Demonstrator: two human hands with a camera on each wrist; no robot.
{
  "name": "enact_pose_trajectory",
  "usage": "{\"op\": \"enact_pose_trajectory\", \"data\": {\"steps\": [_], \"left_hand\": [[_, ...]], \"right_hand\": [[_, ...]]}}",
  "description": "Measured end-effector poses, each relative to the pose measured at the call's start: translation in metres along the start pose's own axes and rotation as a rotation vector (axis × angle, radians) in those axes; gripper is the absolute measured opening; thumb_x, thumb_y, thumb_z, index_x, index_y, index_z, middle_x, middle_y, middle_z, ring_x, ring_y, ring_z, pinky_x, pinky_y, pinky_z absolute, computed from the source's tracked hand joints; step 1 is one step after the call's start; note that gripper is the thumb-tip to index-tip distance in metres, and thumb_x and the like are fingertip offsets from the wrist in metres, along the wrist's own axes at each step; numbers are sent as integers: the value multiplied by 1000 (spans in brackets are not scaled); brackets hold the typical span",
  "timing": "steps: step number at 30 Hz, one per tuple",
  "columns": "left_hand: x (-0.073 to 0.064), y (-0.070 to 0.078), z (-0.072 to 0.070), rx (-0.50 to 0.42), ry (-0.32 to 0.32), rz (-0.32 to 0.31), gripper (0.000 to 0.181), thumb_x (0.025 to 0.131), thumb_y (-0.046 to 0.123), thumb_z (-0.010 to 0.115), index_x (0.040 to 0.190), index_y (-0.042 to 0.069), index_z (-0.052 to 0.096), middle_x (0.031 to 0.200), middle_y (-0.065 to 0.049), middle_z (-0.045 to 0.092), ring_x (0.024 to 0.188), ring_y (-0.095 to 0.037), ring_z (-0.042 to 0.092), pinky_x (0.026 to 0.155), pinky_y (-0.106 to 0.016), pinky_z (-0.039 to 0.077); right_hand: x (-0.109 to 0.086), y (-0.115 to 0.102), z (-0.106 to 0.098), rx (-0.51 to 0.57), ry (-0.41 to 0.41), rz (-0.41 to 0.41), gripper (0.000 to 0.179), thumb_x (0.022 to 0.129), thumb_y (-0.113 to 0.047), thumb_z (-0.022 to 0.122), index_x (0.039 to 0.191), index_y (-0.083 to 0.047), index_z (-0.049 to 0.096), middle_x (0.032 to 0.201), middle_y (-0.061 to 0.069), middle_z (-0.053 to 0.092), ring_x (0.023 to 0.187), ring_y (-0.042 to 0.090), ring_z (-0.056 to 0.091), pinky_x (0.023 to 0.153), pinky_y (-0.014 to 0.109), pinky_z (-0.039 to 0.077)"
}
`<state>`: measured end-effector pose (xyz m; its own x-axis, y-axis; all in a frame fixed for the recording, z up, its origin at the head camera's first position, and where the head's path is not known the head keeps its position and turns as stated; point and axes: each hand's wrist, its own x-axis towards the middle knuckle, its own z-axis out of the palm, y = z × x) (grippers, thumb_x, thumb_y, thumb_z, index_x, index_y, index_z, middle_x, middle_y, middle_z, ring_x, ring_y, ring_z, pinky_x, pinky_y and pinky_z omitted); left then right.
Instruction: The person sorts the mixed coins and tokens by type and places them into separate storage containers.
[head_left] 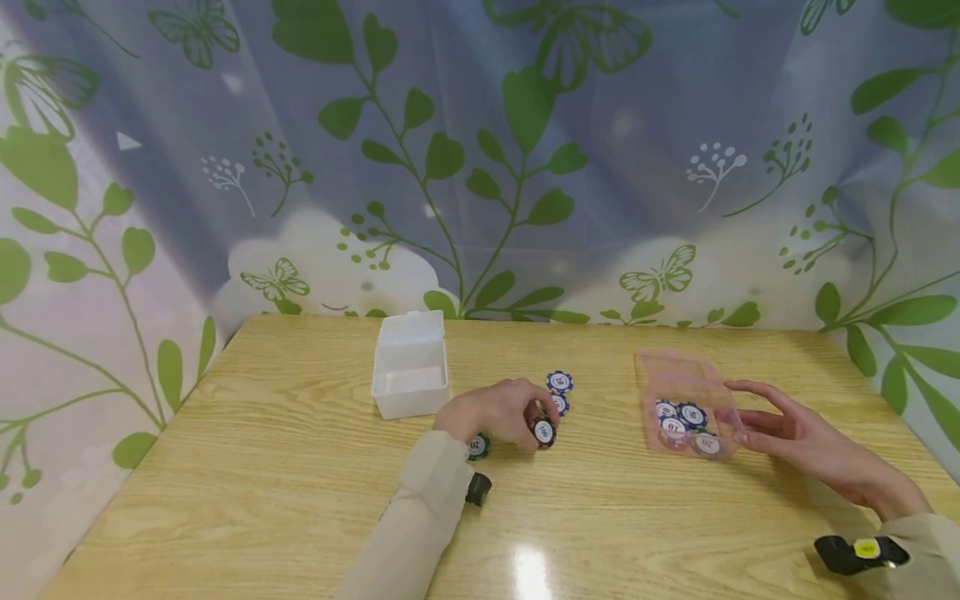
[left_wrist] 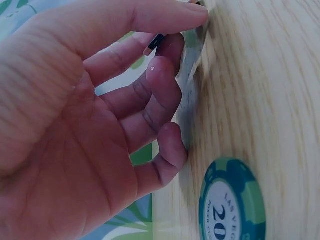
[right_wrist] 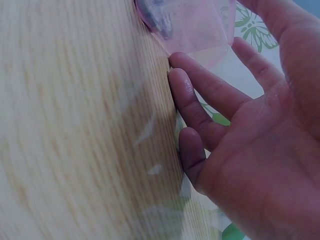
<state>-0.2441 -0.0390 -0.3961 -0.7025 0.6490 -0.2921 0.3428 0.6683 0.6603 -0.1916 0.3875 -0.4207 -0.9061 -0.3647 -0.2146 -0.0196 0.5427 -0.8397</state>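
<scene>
My left hand [head_left: 498,412] pinches a black poker chip [head_left: 543,431] marked 100 between thumb and fingers, close over the table. In the left wrist view, its dark edge peeks out behind the curled fingers. Beside that hand lies a green 20 chip [left_wrist: 230,205], partly hidden under the wrist in the head view. Just beyond the fingertips are two blue 10 chips [head_left: 559,382]. My right hand [head_left: 795,425] has its fingers loosely extended against the right side of a see-through pink box [right_wrist: 200,30]. Inside the box sit several chips [head_left: 692,415], blue ones among them.
A white box [head_left: 410,400] with its lid raised stands left of my left hand. The wooden table [head_left: 285,467] ends at a curtain [head_left: 480,167] printed with leaves and butterflies. The pink box's lid [head_left: 678,364] leans back, raised.
</scene>
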Motion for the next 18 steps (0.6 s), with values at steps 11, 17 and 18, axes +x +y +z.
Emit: {"op": "enact_pose_trajectory", "data": {"steps": [11,17,18], "left_hand": [[1,2,3,-15,53,-13,40,79,3,82,112,21,68,92,2,61,78,-11,52,68,-24,43],[3,3,3,-37,79,8,40,81,5,82,112,22,65,95,1,62,80,-11,54,69,-23,45],[4,3,3,-42,82,14,40,81,6,82,112,22,65,95,0,62,80,-11,54,70,-23,45]], "right_hand": [[-1,-2,1,-16,3,5,69,108,-23,55,164,-19,14,157,38,35,113,-26,42,84,20,51],[0,-1,1,-16,10,-1,69,107,-23,55,164,-19,15,156,37,36,113,-26,42,84,20,51],[0,0,1,-16,11,-1,69,107,-23,55,164,-20,15,156,37,36,113,-26,42,84,19,51]]}}
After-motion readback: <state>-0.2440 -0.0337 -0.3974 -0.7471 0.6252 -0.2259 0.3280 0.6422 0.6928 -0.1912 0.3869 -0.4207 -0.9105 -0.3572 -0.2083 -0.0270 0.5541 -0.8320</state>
